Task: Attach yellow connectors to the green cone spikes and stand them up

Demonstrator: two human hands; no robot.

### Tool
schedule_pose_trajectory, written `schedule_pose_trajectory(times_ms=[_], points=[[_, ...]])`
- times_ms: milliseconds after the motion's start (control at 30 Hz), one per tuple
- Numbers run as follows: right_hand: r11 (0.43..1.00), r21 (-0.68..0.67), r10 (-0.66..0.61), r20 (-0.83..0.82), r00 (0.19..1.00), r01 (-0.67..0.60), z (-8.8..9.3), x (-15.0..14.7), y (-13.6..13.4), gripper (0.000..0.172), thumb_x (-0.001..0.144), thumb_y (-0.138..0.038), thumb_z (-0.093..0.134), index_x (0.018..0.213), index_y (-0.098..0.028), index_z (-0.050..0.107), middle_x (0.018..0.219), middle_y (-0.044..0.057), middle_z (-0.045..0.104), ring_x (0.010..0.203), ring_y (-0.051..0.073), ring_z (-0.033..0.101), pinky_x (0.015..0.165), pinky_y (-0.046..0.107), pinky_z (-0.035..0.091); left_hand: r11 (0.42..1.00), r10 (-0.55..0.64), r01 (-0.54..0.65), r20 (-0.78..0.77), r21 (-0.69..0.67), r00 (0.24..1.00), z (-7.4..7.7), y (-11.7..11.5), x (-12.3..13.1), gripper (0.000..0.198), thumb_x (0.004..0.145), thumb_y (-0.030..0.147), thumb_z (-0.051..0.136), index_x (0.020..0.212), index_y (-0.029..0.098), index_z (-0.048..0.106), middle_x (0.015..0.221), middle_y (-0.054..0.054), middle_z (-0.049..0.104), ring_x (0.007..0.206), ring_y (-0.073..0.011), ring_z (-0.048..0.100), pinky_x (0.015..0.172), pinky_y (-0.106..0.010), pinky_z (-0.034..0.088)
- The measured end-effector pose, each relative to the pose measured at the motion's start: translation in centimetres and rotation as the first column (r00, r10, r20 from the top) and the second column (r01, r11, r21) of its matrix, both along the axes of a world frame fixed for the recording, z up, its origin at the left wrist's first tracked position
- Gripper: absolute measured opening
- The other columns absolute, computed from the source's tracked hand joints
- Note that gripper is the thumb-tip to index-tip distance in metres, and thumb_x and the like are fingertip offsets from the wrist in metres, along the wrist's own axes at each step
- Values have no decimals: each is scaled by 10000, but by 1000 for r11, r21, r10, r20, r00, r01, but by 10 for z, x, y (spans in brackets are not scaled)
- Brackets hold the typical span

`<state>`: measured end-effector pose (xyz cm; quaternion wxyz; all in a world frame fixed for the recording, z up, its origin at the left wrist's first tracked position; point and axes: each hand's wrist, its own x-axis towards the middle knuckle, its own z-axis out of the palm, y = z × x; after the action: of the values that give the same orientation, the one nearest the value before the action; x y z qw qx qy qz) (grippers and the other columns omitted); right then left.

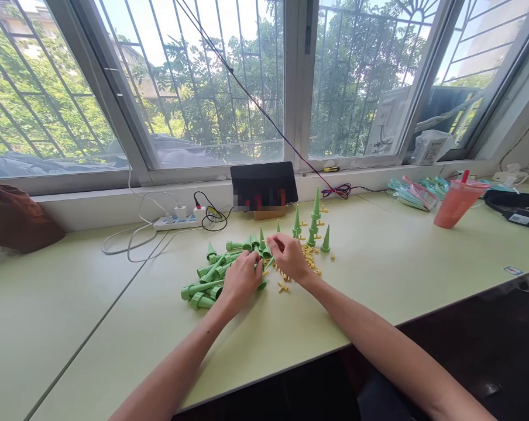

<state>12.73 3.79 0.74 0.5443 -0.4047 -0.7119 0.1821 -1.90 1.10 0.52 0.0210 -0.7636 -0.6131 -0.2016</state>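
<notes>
My left hand (241, 279) is closed at the right side of a heap of green plant-watering spikes (209, 273), its fingers curled about a green spike (261, 237) that they mostly hide. Just to the right, my right hand (289, 257) pinches a small yellow valve piece beside that spike; the fingers cover most of it. Under and behind my right hand lies a pile of loose yellow T-shaped valves (311, 261), with one valve (283, 287) apart in front. Several green spikes (312, 225) stand point-up behind, some with yellow valves sticking out sideways.
A dark tablet (264, 186) leans at the back by the windows. A power strip (181, 218) with cables lies at the left rear. Toward the right are a red cup (460, 202), plastic packets (411, 193) and a black strap (517, 207). A brown bag (19, 216) sits far left.
</notes>
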Motion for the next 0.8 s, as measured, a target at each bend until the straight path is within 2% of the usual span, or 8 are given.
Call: schedule_pose_trajectory(times_ms=[400, 800], points=[[1000, -8, 13, 20, 1000, -13, 1, 0, -2, 353, 941, -422, 424, 716, -184, 556, 588, -8, 516, 536, 123, 433, 542, 247, 328, 997, -75, 74, 28, 7, 997, -4, 1, 0, 217, 931, 301, 398, 855, 183, 564, 869, -62, 554, 794, -204, 579, 668, -298, 395], [1000, -6, 18, 34, 999, -18, 0, 0, -1, 357, 945, -428, 415, 740, -181, 571, 599, -6, 538, 538, 120, 448, 545, 246, 332, 993, -88, 75, 138, 94, 987, -4, 2, 1, 151, 856, 336, 540, 900, 192, 552, 856, -45, 541, 774, -201, 579, 669, -300, 426]])
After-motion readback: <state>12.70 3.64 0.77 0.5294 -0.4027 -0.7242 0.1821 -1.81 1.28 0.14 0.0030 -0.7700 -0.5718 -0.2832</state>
